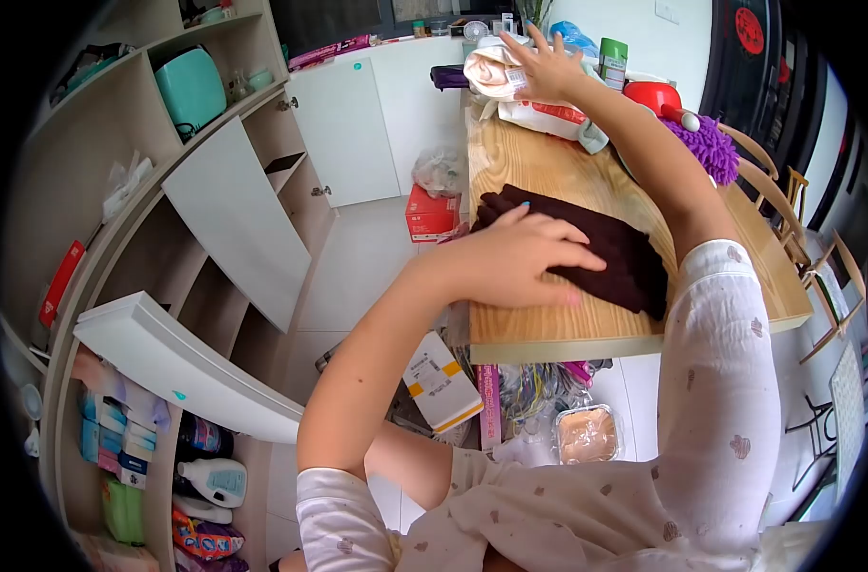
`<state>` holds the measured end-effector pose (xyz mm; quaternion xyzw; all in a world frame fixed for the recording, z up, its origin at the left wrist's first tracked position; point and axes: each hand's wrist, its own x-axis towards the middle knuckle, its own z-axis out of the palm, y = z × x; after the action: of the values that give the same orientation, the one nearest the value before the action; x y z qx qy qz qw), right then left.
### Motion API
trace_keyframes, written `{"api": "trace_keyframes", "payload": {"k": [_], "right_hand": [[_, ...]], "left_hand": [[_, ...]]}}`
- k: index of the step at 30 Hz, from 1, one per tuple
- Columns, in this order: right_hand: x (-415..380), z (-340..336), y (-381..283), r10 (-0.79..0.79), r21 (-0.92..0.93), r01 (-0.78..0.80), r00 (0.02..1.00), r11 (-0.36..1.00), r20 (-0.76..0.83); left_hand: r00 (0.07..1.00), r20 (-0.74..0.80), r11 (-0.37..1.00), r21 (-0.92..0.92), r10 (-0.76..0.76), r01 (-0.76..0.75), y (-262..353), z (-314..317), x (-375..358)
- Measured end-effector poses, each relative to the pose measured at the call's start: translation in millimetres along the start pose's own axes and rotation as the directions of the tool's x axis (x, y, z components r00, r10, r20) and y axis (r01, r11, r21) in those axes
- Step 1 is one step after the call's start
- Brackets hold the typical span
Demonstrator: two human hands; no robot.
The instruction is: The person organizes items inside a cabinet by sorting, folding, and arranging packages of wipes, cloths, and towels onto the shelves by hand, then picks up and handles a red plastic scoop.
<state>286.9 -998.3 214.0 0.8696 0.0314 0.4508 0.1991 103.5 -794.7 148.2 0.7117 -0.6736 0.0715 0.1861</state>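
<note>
A folded dark maroon cloth [610, 257] lies on the wooden table near its front edge. My left hand [525, 253] rests over the cloth's left part, fingers loosely stretched out and not closed on it. Farther back, my right hand [546, 69] reaches to a rolled cream cloth [491, 71] with a small label. Its fingers are spread beside and partly over the roll; whether the palm presses on it is hidden. Under that roll sits a white and red package [539, 119].
On the wooden table [510, 329] also stand a green-capped container [612, 62], a red bowl [651, 93] and a purple fluffy duster [706, 148]. Cabinet doors [238, 219] hang open at left. A red box [431, 214] and a white carton [442, 381] occupy the floor.
</note>
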Motion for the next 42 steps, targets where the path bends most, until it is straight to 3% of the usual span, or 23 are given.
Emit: {"api": "trace_keyframes", "payload": {"k": [1, 3, 4, 5, 7, 8, 9, 11, 13, 16, 17, 19, 20, 21, 23, 25, 27, 30, 35, 38, 40, 41, 42], "right_hand": [[7, 9, 7, 0.004, 0.001, -0.004, 1.0, 1.0, -0.003], [29, 41, 31, -0.11, 0.391, -0.038, 0.931, 0.92, 0.349], [33, 52, 39, -0.154, 0.428, 0.08, 0.978, 0.9, 0.142], [37, 63, 48, -0.146, 0.428, 0.072, 0.979, 0.901, 0.144], [44, 49, 64, 0.106, 0.565, -0.065, 0.994, 0.822, -0.04], [45, 18, 74, 0.144, 0.577, -0.274, 0.954, 0.769, 0.262], [76, 91, 127, 0.167, 0.355, -0.294, 0.923, 0.888, 0.348], [53, 48, 138, 0.314, 0.573, -0.209, 0.945, 0.792, -0.088], [50, 32, 178, 0.027, 0.082, -0.03, 0.999, 0.996, 0.044], [8, -57, 175, 0.287, 0.468, -0.558, 0.798, 0.686, 0.53], [13, -44, 207, 0.088, 0.174, -0.189, 0.879, 0.966, 0.468], [4, -87, 195, 0.05, 0.249, -0.347, 0.664, 0.904, 0.746], [1, -115, 175, -0.017, 0.355, -0.35, 0.691, 0.867, 0.723], [11, -88, 189, -0.201, 0.496, -0.129, 0.806, 0.859, 0.557], [15, -84, 160, -0.224, 0.65, -0.152, 0.86, 0.745, 0.458], [15, -63, 127, 0.016, 0.434, -0.317, 0.822, 0.843, 0.569], [16, -58, 107, 0.027, 0.259, -0.341, 0.648, 0.904, 0.761], [16, -37, 110, 0.014, 0.245, -0.343, 0.605, 0.907, 0.796], [17, -47, 120, -0.069, 0.39, -0.356, 0.657, 0.849, 0.75], [26, -34, 106, -0.164, 0.854, -0.293, 0.905, 0.43, 0.393], [32, -54, 60, -0.162, 0.951, -0.219, 0.969, -0.218, 0.186], [33, -62, 33, -0.15, 0.801, -0.141, 0.987, -0.582, 0.064], [27, -80, 17, -0.312, 0.896, -0.176, 0.949, -0.407, 0.045]], "left_hand": [[0.999, 0.023, 0.999, -0.009, -0.048, 0.048, 0, 3, 0], [0.995, 0.071, 0.991, -0.108, -0.068, 0.075, -11, -4, 5], [0.995, 0.078, 0.992, -0.107, -0.065, 0.074, -18, -8, 6], [0.997, 0.048, 0.968, -0.24, -0.068, 0.078, -26, -14, 6], [0.989, -0.072, 0.937, -0.335, -0.132, 0.101, -45, -25, 10], [0.94, -0.139, 0.894, -0.378, -0.312, 0.241, -55, -29, 13], [0.854, -0.194, 0.825, -0.429, -0.482, 0.368, -66, -33, 18], [0.743, -0.406, 0.846, -0.209, -0.531, 0.491, -107, -36, 24], [0.646, -0.453, 0.785, -0.269, -0.615, 0.559, -156, -32, 31], [0.437, -0.416, 0.6, -0.47, -0.798, 0.648, -191, -37, 57], [0.335, -0.318, 0.461, -0.591, -0.887, 0.662, -200, -40, 67], [0.342, -0.302, 0.454, -0.651, -0.89, 0.609, -221, -42, 86], [0.357, -0.205, 0.391, -0.703, -0.911, 0.594, -227, -45, 97], [0.373, -0.108, 0.322, -0.747, -0.922, 0.581, -231, -46, 105], [0.462, 0.005, 0.282, -0.787, -0.887, 0.548, -225, -43, 117], [0.539, 0.032, 0.362, -0.707, -0.842, 0.607, -249, -29, 126], [0.516, -0.082, 0.392, -0.752, -0.853, 0.529, -234, -24, 132], [0.507, -0.183, 0.372, -0.878, -0.843, 0.302, -230, -25, 126], [0.324, -0.596, 0.613, -0.788, -0.735, -0.059, -198, -84, 78], [0.288, -0.722, 0.727, -0.678, -0.628, -0.114, -149, -109, 34], [0.253, -0.792, 0.786, -0.6, -0.556, -0.15, -116, -111, 5], [0.252, -0.819, 0.812, -0.56, -0.515, -0.163, -101, -110, -10], [0.225, -0.867, 0.862, -0.482, -0.445, -0.154, -83, -106, -22]]}}
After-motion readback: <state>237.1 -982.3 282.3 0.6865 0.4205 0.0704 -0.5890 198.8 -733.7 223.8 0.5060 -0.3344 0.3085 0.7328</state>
